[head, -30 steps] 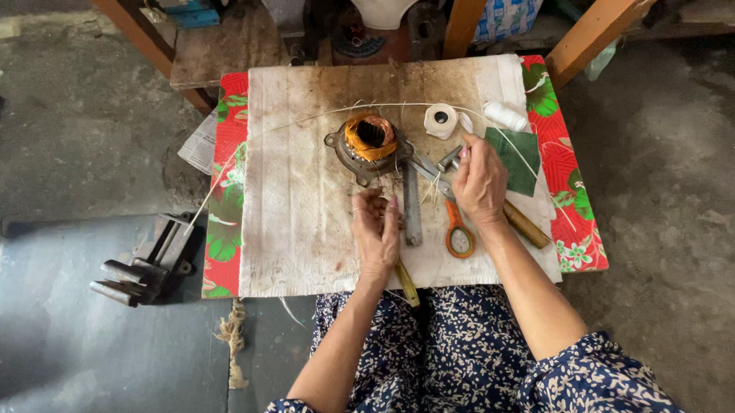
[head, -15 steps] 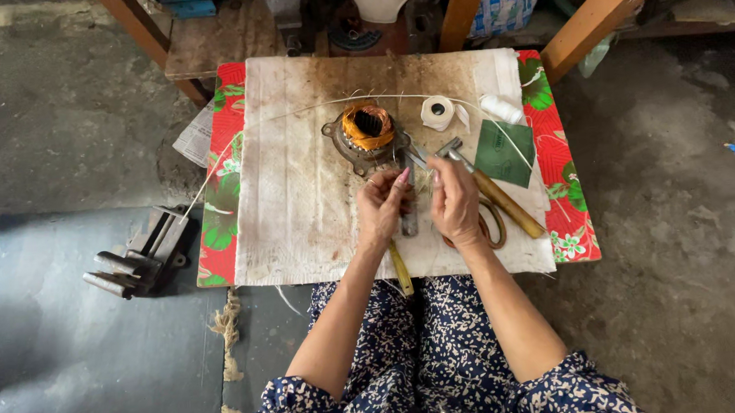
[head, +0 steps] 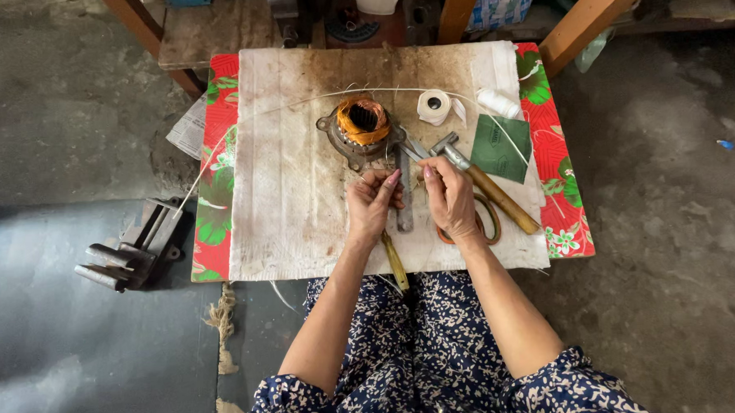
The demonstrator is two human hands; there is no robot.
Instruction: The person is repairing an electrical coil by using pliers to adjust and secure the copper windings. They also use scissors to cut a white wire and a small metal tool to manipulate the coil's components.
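Note:
My left hand (head: 373, 202) and my right hand (head: 448, 193) hover close together over the white cloth (head: 301, 201), just below a motor stator (head: 362, 124) with copper windings. On both hands the fingertips pinch together on what looks like a thin thread, too fine to see clearly. A grey metal bar (head: 405, 205) lies between the hands. Orange-handled scissors (head: 490, 224) lie partly under my right hand. A yellow-handled tool (head: 395, 261) pokes out below my left wrist.
A hammer (head: 486, 189), a green card (head: 499, 147), a white tape roll (head: 433, 106) and a white spool (head: 499, 103) lie at the right. A long pale string (head: 297, 105) crosses the cloth. A red floral table cover (head: 217, 196) shows at the sides. A metal vise (head: 130, 254) sits on the floor.
My left hand lifted off the cloth and my right hand left the scissors. Both came together in front of the stator with fingertips pinched.

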